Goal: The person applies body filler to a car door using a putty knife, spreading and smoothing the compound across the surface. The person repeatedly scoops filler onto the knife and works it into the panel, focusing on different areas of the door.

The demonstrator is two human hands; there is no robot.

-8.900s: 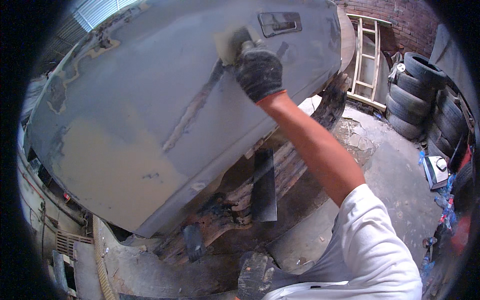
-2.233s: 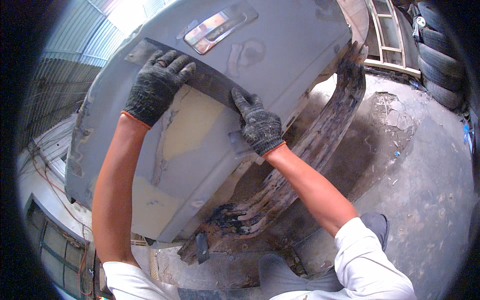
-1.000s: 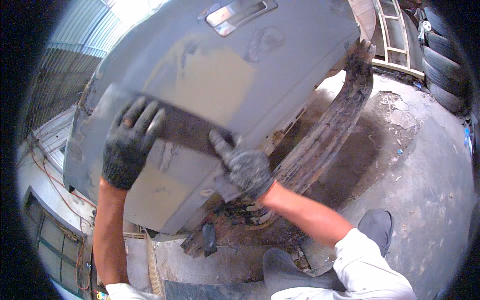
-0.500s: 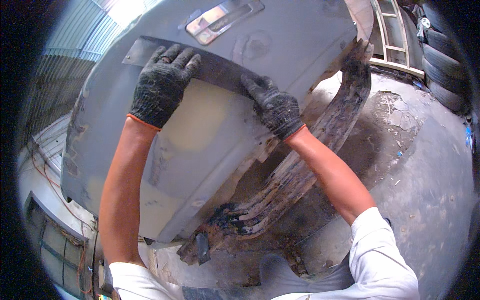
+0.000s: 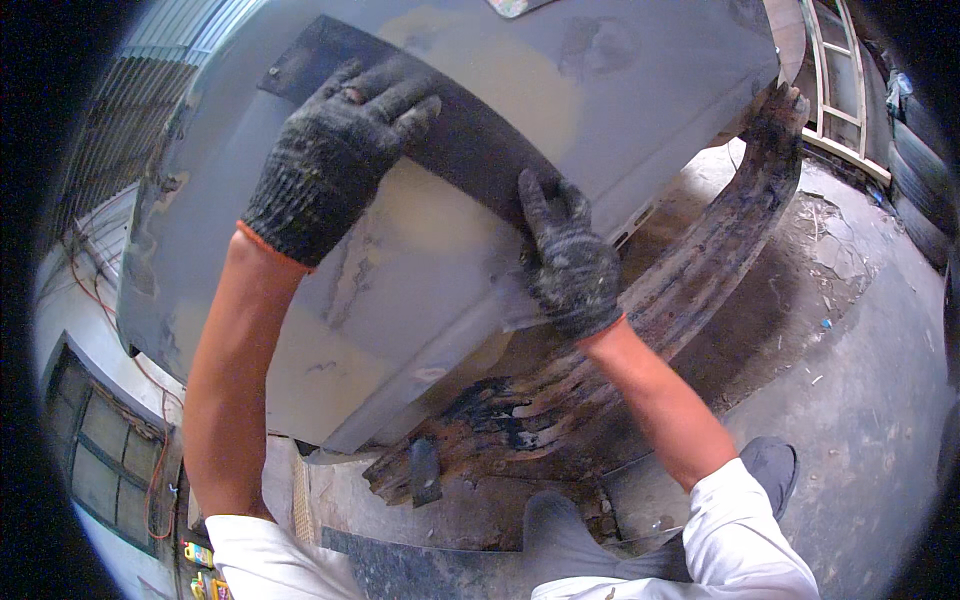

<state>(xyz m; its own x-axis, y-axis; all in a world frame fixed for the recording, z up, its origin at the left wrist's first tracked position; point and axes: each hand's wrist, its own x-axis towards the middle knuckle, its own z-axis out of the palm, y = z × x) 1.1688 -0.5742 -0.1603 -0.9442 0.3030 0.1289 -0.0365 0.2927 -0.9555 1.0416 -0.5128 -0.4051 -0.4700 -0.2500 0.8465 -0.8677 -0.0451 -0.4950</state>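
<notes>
A long, dark, flat strip (image 5: pixel 465 128), like a sanding board, lies slantwise across a grey vehicle panel (image 5: pixel 250 190). My left hand (image 5: pixel 340 150), in a dark knitted glove with an orange cuff, lies over its upper left part with the fingers bent onto it. At the strip's lower right end, my gloved right hand (image 5: pixel 575 260) has its fingers on the strip. Pale yellowish filler patches (image 5: pixel 425 220) show on both sides of the strip. The strip's underside is hidden.
A rusty, dirty curved bumper beam (image 5: pixel 690 270) runs below the panel's edge. Beyond it are a wooden ladder-like frame (image 5: pixel 838 80) and stacked tyres (image 5: pixel 915 170). Bottles (image 5: pixel 198 553) stand at lower left. Debris (image 5: pixel 825 235) lies on the concrete floor (image 5: pixel 860 400).
Both hands have slid the dark strip down the panel, uncovering a filler patch above it. The view has shifted, so the panel's handle is now mostly out of the picture.
</notes>
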